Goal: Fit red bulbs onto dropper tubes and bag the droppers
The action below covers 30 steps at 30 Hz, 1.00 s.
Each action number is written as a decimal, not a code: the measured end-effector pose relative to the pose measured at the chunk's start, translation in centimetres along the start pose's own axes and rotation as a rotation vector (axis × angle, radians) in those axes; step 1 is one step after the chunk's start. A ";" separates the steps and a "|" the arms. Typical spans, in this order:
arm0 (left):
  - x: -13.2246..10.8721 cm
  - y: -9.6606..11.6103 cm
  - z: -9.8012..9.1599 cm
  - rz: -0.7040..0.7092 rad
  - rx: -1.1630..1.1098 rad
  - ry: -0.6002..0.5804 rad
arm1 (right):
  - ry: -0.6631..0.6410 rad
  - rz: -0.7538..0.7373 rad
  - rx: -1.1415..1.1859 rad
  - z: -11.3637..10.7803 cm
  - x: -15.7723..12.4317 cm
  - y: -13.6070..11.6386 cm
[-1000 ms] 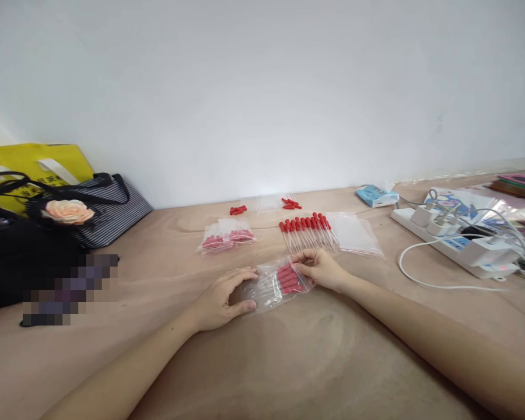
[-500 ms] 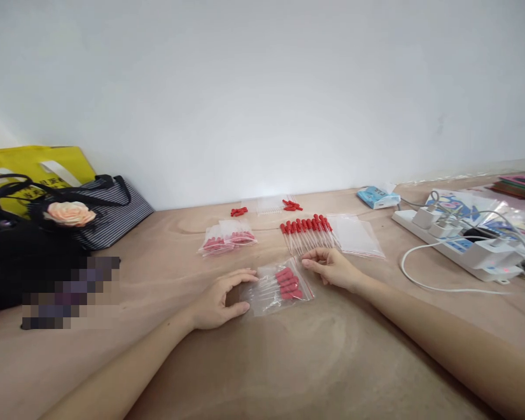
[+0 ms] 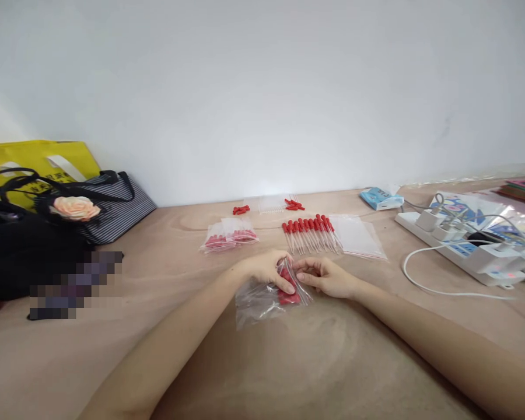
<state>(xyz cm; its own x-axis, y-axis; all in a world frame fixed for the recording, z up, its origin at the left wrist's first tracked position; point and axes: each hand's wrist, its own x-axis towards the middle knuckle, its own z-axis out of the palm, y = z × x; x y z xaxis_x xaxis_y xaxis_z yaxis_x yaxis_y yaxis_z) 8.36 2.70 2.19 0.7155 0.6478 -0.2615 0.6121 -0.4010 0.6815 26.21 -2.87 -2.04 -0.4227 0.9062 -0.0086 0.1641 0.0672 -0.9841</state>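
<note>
A clear zip bag (image 3: 254, 304) with red-bulbed droppers (image 3: 289, 296) inside lies on the table between my hands. My left hand (image 3: 269, 271) reaches over the bag and grips it near its zip end, thumb on the red bulbs. At the zip edge, my right hand (image 3: 326, 276) pinches the bag's right side with thumb and fingers. Just beyond my hands is a row of loose droppers (image 3: 310, 233) with red bulbs and clear stems. Filled bags (image 3: 230, 234) are piled to the left of that row.
Flat zip bags (image 3: 361, 234) lie right of the row. Small red bulbs (image 3: 240, 209) and clear stems (image 3: 271, 204) sit near the wall. A power strip (image 3: 459, 248) with cables and a tissue pack (image 3: 380, 198) are on the right; a striped bag (image 3: 122, 213) and yellow bag (image 3: 76, 154) stand left.
My left hand has moved right, from the bag's stem end onto the red bulbs, and gripped it. My right hand has come down onto the zip edge. The bag is now bunched up.
</note>
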 end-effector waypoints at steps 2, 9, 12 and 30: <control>-0.2 0.3 -0.1 -0.028 -0.005 -0.053 | 0.018 0.002 -0.006 -0.1 0.1 0.2; -2.6 -0.5 -2.1 0.060 -0.325 0.114 | 0.073 0.044 -0.036 -0.2 0.0 0.2; -3.3 -0.4 -4.3 0.147 -0.472 0.340 | 0.138 0.070 -0.056 -0.3 0.0 0.1; 0.0 -6.8 -5.9 0.246 0.179 0.549 | 0.591 -0.139 -0.924 -4.0 -0.1 0.1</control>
<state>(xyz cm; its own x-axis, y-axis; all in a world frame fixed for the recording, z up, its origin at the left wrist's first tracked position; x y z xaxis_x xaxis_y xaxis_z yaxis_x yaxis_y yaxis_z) 2.24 9.28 1.58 0.5944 0.7420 0.3099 0.5326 -0.6520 0.5396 29.86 -1.27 -1.39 -0.0372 0.9067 0.4200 0.8546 0.2467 -0.4569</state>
